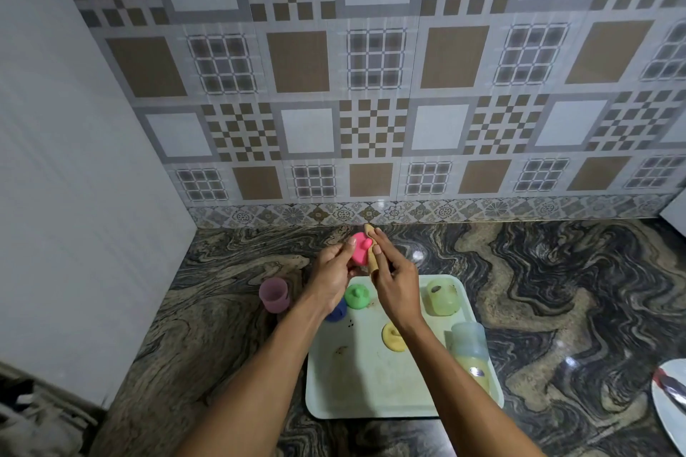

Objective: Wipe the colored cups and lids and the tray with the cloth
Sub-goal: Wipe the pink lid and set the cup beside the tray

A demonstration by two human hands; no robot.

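Observation:
My left hand [332, 273] holds a pink lid [361, 250] with a knob, raised above the counter behind the tray. My right hand [393, 280] pinches a folded tan cloth [372, 252] and presses it against the pink lid's right side. Below lies a pale green tray [356, 382] with brown stains. On it sit a green lid [357, 296], a yellow lid [393, 337] partly behind my right forearm, a light green cup [441, 298], a blue piece [337, 312] mostly hidden under my left wrist, and a clear bottle [470, 349] of yellowish liquid at the right rim.
A pink cup [274, 295] stands on the marbled counter left of the tray. A white plate [670, 397] with a utensil sits at the right edge. The tiled wall runs close behind, and a white side wall bounds the left.

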